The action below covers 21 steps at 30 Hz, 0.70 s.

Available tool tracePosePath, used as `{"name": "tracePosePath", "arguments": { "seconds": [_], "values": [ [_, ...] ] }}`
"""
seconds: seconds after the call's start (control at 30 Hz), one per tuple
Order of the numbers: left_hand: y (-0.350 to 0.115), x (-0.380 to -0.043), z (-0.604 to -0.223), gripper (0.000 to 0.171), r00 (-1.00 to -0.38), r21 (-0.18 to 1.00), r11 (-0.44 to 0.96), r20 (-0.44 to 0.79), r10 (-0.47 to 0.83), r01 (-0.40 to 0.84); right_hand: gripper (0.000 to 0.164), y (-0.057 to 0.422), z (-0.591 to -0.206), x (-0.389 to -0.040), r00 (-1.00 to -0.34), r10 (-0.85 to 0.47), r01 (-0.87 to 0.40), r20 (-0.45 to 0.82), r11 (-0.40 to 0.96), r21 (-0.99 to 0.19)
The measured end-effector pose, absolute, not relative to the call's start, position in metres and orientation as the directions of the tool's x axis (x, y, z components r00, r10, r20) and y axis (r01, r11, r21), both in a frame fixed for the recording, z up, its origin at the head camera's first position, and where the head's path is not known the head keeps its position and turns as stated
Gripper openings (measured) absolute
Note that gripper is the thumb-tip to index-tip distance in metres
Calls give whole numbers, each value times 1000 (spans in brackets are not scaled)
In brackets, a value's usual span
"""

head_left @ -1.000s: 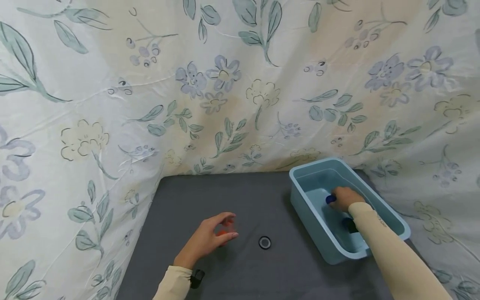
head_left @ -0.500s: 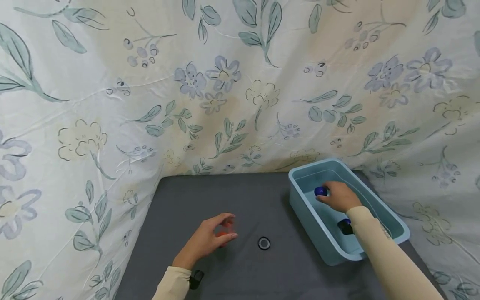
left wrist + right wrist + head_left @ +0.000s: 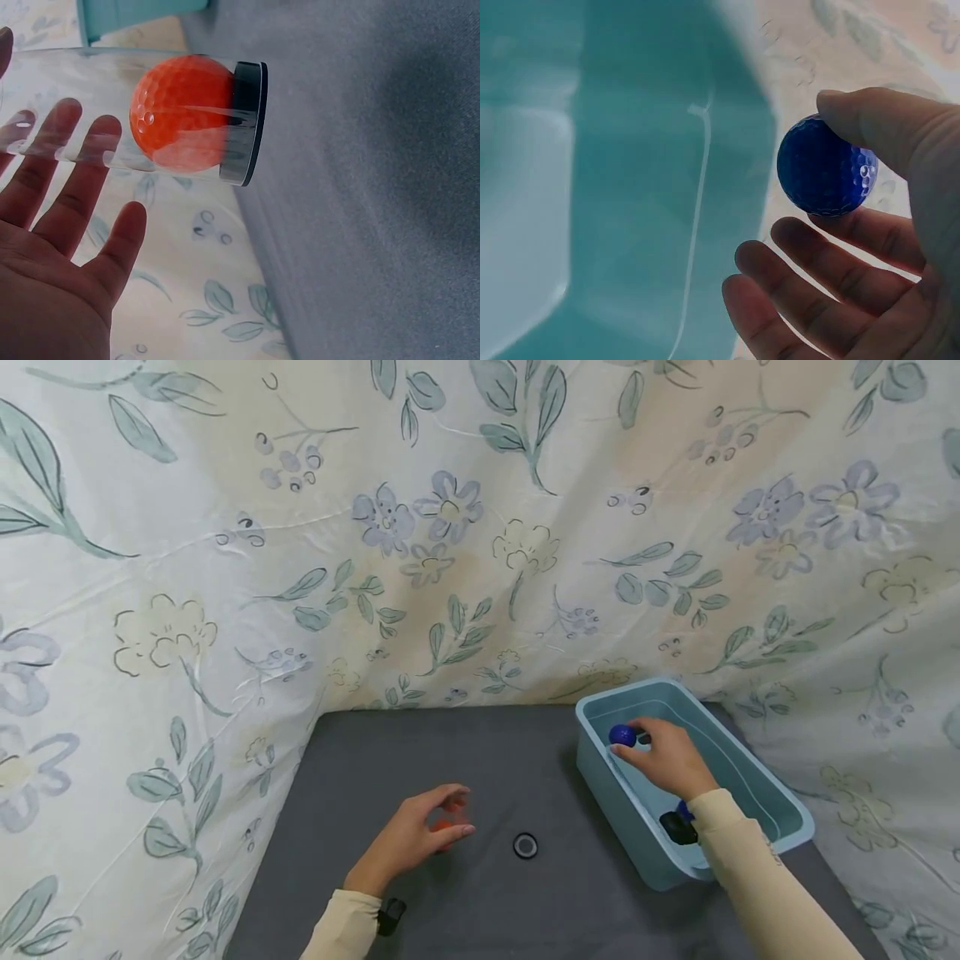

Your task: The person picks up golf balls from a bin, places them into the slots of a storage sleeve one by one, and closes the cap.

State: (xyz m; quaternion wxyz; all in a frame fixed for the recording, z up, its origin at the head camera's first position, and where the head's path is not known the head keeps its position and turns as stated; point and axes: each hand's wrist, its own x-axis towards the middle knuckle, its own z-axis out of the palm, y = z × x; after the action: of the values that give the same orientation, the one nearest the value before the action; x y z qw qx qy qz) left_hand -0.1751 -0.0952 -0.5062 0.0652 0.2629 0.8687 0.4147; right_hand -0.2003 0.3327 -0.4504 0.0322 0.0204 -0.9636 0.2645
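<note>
My left hand (image 3: 408,839) curls round a clear tube (image 3: 90,67) over the left part of the dark table. Inside the tube, an orange golf ball (image 3: 184,112) sits against the black cap (image 3: 246,124) at its lower end. In the head view only a little of that ball shows behind the thumb. A blue golf ball (image 3: 826,166) is pinched between the thumb and index finger of my right hand (image 3: 667,756), its other fingers spread. That hand is over the left wall of the light-blue bin (image 3: 626,814). On the table between the hands lies a round black cap (image 3: 525,846).
A black device (image 3: 678,828) is at the right wrist, with a bit of blue beside it; another black device (image 3: 390,917) is at the left. Floral fabric (image 3: 450,568) hangs behind and along both sides of the table (image 3: 420,747).
My right hand has lifted the blue golf ball from deep in the bin up and left toward its wall. The left hand and the cap on the table stay in place.
</note>
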Motion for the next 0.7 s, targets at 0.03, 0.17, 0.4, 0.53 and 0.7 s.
{"name": "tracePosePath", "arguments": {
  "seconds": [0.03,0.17,0.4,0.53,0.7],
  "values": [
    [-95,-175,-506,52,-851,754,516,107,514,406,58,329,-449,-199,-996,-21,-62,85,855,-515],
    [-94,-175,-506,52,-844,755,505,118,523,418,57,313,-445,-192,-989,-37,-108,140,834,-541],
    [-92,-176,-506,52,-843,751,507,121,524,423,56,281,-439,-186,-977,-93,-189,190,784,-591],
    [-91,-176,-505,52,-842,749,502,133,523,431,56,264,-437,-182,-974,-100,-208,204,753,-624],
    [-91,-175,-503,52,-842,748,504,133,523,431,52,243,-437,-177,-967,-122,-244,224,696,-675]
  ]
}}
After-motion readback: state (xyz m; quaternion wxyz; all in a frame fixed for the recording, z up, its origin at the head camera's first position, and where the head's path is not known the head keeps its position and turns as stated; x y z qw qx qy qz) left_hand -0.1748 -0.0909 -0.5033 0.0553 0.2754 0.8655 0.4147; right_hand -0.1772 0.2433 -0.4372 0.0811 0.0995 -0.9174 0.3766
